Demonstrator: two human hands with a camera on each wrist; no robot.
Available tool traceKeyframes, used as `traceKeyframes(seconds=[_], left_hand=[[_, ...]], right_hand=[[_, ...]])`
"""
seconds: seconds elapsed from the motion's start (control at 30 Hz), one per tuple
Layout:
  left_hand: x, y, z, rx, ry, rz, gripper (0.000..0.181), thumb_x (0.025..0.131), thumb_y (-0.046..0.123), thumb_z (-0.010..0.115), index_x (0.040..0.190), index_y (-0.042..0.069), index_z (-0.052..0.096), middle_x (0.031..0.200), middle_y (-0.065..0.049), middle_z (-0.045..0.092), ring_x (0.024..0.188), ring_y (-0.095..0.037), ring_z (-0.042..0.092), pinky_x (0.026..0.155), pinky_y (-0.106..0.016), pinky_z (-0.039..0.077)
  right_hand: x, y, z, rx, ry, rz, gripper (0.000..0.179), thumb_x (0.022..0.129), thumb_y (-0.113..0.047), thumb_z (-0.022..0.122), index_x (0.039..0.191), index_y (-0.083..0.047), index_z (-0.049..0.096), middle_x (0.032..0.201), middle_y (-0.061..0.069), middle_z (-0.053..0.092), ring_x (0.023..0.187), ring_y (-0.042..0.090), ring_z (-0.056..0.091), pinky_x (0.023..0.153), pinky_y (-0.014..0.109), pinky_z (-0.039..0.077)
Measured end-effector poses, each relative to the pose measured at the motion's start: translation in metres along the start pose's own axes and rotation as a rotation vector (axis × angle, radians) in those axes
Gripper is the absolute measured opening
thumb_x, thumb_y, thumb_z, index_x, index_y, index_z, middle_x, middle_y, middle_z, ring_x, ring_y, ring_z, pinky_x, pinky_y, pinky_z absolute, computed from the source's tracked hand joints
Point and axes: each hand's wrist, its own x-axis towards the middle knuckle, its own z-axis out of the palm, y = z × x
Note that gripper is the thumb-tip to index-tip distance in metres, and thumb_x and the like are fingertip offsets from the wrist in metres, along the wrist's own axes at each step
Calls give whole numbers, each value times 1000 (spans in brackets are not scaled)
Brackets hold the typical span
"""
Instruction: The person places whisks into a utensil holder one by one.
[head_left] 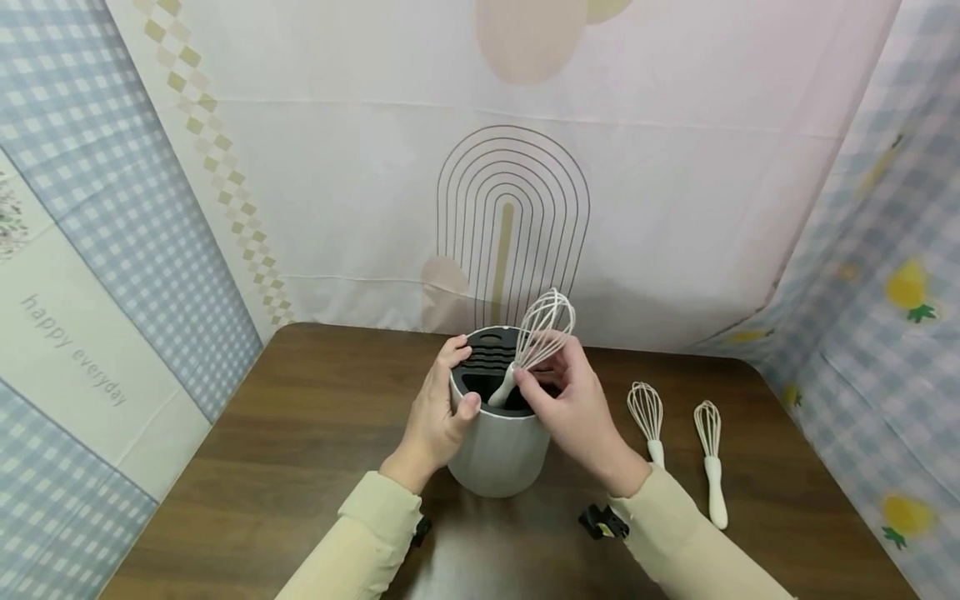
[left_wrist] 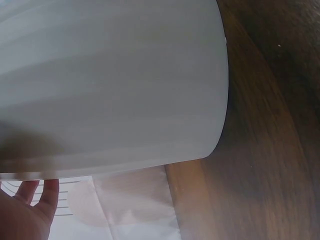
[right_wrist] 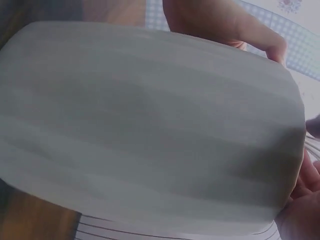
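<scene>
A ribbed, light grey utensil holder (head_left: pixel 498 458) with a dark slotted insert (head_left: pixel 491 354) stands upright on the table. My left hand (head_left: pixel 438 417) grips its left side, thumb near the front rim and fingers at the back. Between thumb and fingers, my right hand (head_left: pixel 577 408) pinches a white whisk (head_left: pixel 503 387) near where wires meet handle. The whisk tilts, wires up, its handle end down in the front opening of the insert. The holder's wall (right_wrist: pixel 150 125) fills most of the right wrist view and hides the whisk's handle there.
Two more whisks lie on the table to the right: one (head_left: pixel 647 408) beside my right forearm, partly hidden by the sleeve, and a slimmer one (head_left: pixel 714 483) farther right. The brown wooden table (head_left: pixel 300 467) ends at a patterned cloth (head_left: pixel 360 208) behind.
</scene>
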Motion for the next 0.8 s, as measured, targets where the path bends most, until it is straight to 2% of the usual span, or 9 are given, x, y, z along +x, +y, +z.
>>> traceKeyframes(seconds=[0.2, 0.33, 0.47, 0.63, 0.8], left_hand=[[0, 1, 1, -3, 5, 6, 74, 92, 69, 32, 139, 11, 39, 152, -2, 34, 134, -22, 38, 100, -46, 38], [1, 2, 1, -1, 6, 11, 74, 93, 70, 31, 139, 12, 38, 152, -1, 33, 134, -22, 38, 99, -47, 38], [2, 2, 1, 1, -9, 21, 74, 93, 70, 30, 140, 12, 36, 152, -1, 32, 134, -22, 37, 99, -47, 39], [2, 3, -10, 20, -77, 27, 73, 94, 69, 32, 142, 14, 33, 154, -3, 29, 134, -25, 38, 100, -50, 38], [2, 5, -20, 24, -183, -24, 67, 94, 62, 41, 146, 22, 30, 157, 4, 23, 137, -21, 34, 103, -49, 36]], right_hand=[[-2, -2, 0, -165, -99, -53, 47, 87, -9, 71, 128, -4, 48, 100, 2, 65, 88, 15, 65, 79, 31, 53], [-2, -5, -2, -212, -140, -91, 52, 84, -11, 74, 129, -5, 49, 104, 3, 63, 89, 18, 65, 76, 32, 54], [-3, -6, -5, -235, -171, -113, 60, 83, -14, 77, 135, -10, 48, 107, 3, 61, 93, 17, 62, 79, 31, 52], [-8, -5, -12, -256, -177, -145, 69, 81, -16, 79, 141, -12, 46, 114, 6, 62, 101, 18, 59, 86, 33, 49], [-15, -9, -28, -262, -103, -177, 64, 78, -10, 81, 135, -8, 51, 114, 10, 62, 102, 20, 60, 85, 31, 50]])
